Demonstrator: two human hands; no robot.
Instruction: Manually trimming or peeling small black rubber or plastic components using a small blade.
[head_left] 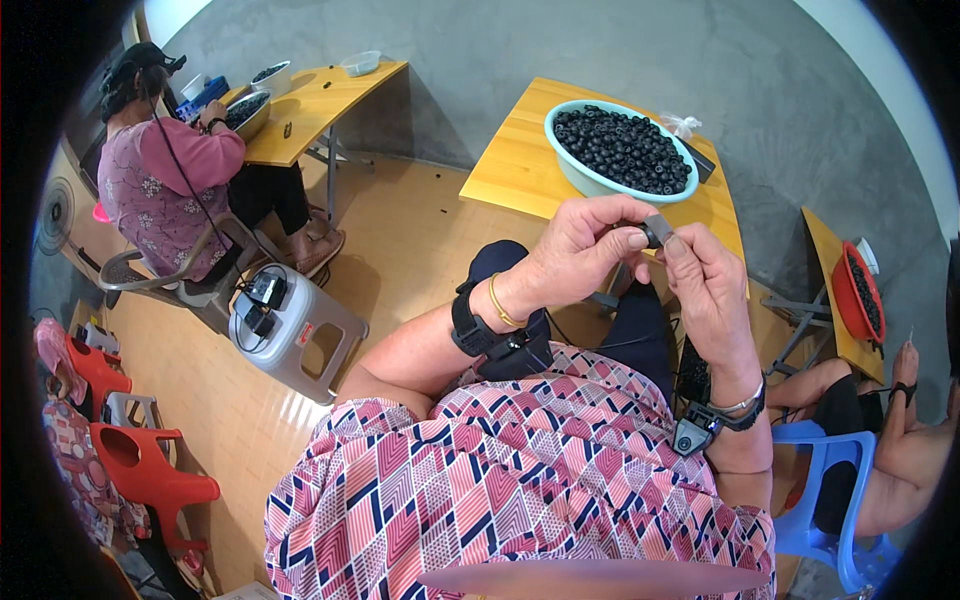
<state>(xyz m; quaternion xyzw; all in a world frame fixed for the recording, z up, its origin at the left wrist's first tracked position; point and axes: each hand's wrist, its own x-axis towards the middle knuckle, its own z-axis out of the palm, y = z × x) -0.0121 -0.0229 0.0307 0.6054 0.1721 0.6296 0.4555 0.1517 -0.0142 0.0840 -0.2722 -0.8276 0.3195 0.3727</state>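
My left hand (590,245) is closed in a pinch on a small round black part (650,238), one like those in the bowl. Between the thumb and fingers of my right hand (706,285) is a short flat grey blade (660,229), its end against the black part. Both hands are raised together in front of my chest, close to the near edge of the yellow table (510,165). Just beyond them stands a pale turquoise bowl (590,183) heaped with black ring-shaped parts (625,148).
Behind the bowl lie a clear plastic bag (682,126) and a dark flat object (700,160). A grey stool (300,335) carries black devices. A person (170,190) works at another table on the left; a red basin (858,290) and a blue chair (820,490) are on the right.
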